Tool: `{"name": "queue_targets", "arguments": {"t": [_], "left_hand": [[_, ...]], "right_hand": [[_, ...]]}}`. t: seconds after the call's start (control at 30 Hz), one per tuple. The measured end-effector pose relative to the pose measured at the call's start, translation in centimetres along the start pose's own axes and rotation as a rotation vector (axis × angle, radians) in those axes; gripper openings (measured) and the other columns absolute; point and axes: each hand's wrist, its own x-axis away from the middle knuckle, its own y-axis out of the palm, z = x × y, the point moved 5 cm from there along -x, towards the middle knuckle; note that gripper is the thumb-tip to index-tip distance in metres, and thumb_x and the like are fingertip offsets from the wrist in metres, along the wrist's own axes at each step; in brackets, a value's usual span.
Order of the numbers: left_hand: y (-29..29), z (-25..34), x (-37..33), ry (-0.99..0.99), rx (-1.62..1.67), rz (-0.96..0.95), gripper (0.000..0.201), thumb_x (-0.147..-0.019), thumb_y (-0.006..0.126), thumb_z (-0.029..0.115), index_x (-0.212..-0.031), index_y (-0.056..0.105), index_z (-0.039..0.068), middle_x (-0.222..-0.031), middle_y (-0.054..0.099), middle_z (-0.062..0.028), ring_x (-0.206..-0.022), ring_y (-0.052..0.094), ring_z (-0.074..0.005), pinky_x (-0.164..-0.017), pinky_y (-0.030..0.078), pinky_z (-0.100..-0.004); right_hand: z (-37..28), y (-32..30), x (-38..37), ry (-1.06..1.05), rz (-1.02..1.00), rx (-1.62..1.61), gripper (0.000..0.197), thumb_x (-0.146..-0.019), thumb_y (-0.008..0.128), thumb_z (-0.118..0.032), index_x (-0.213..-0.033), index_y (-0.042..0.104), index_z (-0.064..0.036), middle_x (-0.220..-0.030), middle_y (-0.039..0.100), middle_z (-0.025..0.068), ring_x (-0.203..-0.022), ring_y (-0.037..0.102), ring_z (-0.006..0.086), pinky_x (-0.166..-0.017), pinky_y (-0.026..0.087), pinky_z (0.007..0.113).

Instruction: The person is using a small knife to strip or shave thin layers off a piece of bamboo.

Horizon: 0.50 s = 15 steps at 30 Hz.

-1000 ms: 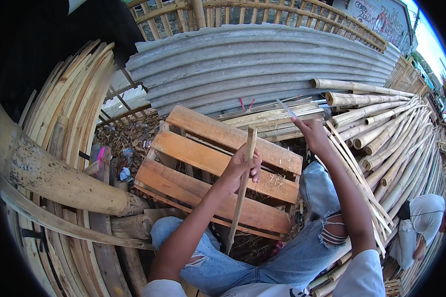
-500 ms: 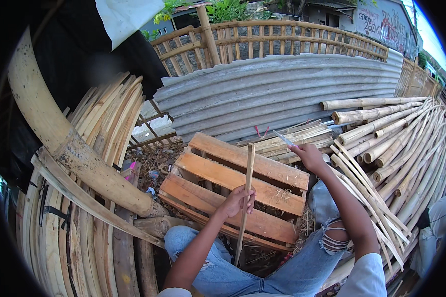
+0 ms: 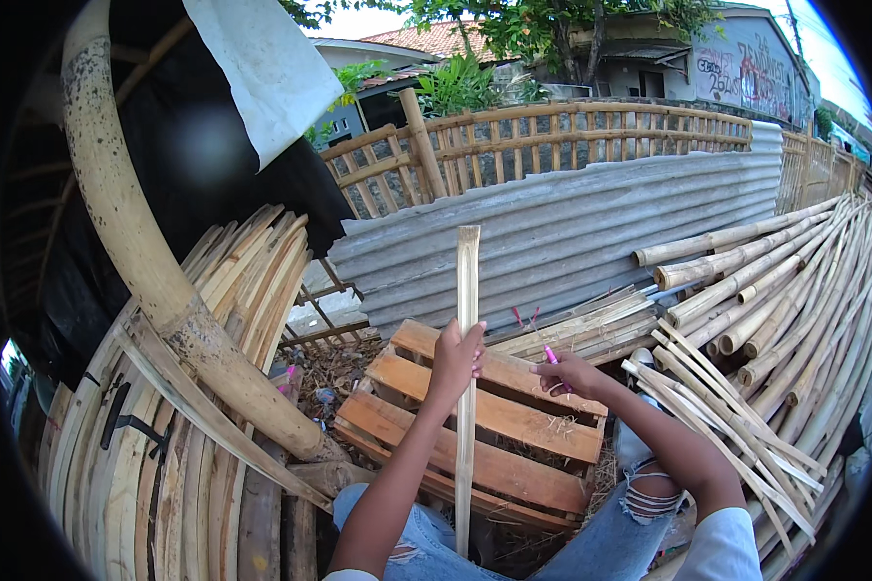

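Note:
A split bamboo strip [image 3: 467,281] stands nearly upright in front of me, its lower end down between my knees. My left hand [image 3: 455,360] is wrapped around it at about mid-length. To the right, my right hand [image 3: 579,376] grips a knife [image 3: 550,355] by its pink handle. The knife's thin blade points up and away, seen almost edge-on and hard to make out. It is apart from the strip. Under both hands lies a slatted wooden crate [image 3: 513,426] with some shavings on its top.
Whole bamboo poles [image 3: 727,242] are stacked at the right, with loose thin strips [image 3: 736,416] beside my right arm. Split bamboo pieces [image 3: 174,465] fill the left, under a thick leaning bamboo pole [image 3: 136,232]. A corrugated metal sheet [image 3: 552,223] and a bamboo fence [image 3: 572,131] stand behind.
My left hand has lifted the strip, which now reaches higher and shows its broad face. My right hand has come down and left with the knife, turning it upright. The view has tilted up.

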Motion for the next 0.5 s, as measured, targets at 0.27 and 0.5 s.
{"name": "queue_targets", "arguments": {"t": [0.27,0.5], "left_hand": [[1.9,13.1,-6.4,0.239,-0.1,0.046,0.025,-0.09,0.056,0.02,-0.081,0.039,0.004,-0.059,0.04,-0.0009,-0.04,0.039,-0.0076,-0.034,0.032,-0.0253],[2.2,18.4,-9.7,0.456,-0.118,0.09,0.028,-0.09,0.058,0.022,-0.095,0.039,0.002,-0.063,0.048,-0.004,-0.043,0.049,-0.0123,-0.037,0.039,-0.0256]], "right_hand": [[3.1,11.7,2.9,0.054,-0.52,-0.235,0.021,-0.08,0.067,0.004,-0.094,0.052,0.0012,-0.11,0.062,0.0159,-0.106,0.061,0.0227,-0.092,0.054,0.036],[3.2,15.5,4.4,-0.058,-0.464,-0.121,0.026,-0.082,0.067,0.0,-0.104,0.052,-0.0027,-0.11,0.065,0.0116,-0.104,0.063,0.0197,-0.09,0.053,0.035]]}}
